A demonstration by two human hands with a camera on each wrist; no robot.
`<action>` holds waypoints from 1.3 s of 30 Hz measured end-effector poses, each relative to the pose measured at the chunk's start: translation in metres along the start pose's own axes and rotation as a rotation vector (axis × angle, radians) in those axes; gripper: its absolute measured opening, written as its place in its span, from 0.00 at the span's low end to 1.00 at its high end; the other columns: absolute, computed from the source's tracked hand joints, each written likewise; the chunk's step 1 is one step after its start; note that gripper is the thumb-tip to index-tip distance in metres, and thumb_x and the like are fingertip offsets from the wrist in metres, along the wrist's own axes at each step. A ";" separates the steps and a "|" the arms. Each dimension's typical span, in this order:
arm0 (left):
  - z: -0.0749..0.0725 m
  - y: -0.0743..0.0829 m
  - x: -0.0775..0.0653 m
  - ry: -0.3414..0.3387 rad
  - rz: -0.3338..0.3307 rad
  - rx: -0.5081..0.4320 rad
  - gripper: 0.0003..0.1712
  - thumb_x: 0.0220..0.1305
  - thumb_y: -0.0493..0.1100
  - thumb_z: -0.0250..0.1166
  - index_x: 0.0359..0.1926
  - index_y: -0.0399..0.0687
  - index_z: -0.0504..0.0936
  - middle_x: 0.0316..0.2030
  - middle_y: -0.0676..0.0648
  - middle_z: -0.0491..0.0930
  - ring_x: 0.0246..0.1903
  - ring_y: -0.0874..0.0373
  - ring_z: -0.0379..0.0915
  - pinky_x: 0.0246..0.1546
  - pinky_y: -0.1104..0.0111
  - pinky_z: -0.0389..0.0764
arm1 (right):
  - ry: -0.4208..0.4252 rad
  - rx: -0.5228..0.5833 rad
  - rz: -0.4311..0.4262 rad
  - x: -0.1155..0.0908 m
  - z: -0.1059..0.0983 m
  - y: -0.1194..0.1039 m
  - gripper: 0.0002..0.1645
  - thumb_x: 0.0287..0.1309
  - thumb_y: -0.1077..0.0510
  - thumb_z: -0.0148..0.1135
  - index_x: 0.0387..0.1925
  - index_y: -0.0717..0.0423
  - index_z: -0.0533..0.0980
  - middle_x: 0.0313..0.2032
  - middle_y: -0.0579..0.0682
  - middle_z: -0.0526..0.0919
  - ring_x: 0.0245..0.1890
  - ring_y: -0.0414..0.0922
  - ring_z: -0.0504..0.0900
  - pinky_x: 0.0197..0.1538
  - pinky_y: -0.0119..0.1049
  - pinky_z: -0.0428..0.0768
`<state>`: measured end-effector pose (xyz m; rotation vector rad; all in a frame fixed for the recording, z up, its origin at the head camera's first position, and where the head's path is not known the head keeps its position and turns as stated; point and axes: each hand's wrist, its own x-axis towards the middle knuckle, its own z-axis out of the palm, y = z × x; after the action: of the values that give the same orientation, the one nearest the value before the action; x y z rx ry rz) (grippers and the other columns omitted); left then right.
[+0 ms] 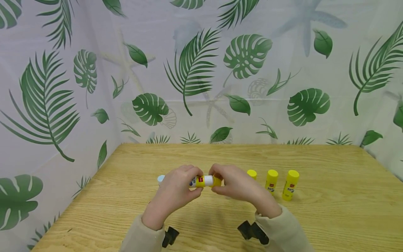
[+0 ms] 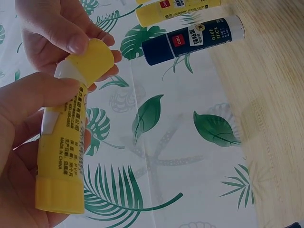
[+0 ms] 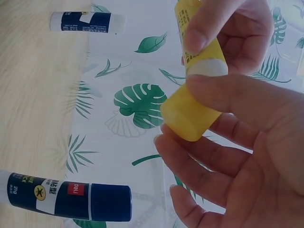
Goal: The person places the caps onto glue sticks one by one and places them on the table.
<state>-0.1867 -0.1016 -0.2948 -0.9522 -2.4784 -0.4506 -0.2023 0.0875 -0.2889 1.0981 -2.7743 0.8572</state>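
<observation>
My left hand (image 1: 177, 185) grips the yellow barrel of a glue stick (image 2: 61, 142), held roughly level above the table in the head view. With thumb and fingers my right hand (image 1: 236, 183) pinches its yellow cap (image 3: 192, 111). A white band (image 1: 208, 180) shows between barrel and cap. In both wrist views the cap sits at an angle to the barrel, right at the white part. The left thumb (image 2: 42, 90) lies along the barrel near that white end.
Yellow glue sticks (image 1: 290, 185) stand upright on the wooden table (image 1: 201, 224) to the right. A dark blue glue stick (image 2: 192, 40) stands near them. Another blue one (image 3: 85, 22), with a whitish top, is partly hidden behind my left hand in the head view. Leaf-patterned cloth (image 1: 201, 70) encloses the table.
</observation>
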 end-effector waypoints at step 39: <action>0.000 0.002 -0.001 -0.001 0.037 0.009 0.14 0.42 0.39 0.70 0.33 0.48 0.77 0.28 0.55 0.75 0.26 0.65 0.69 0.26 0.74 0.71 | 0.022 0.058 -0.019 -0.002 -0.006 -0.005 0.10 0.45 0.65 0.65 0.31 0.57 0.72 0.29 0.45 0.75 0.30 0.41 0.76 0.33 0.28 0.75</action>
<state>-0.1843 -0.1005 -0.2951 -0.9933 -2.4571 -0.4265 -0.1985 0.0883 -0.2819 1.1141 -2.7336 0.9474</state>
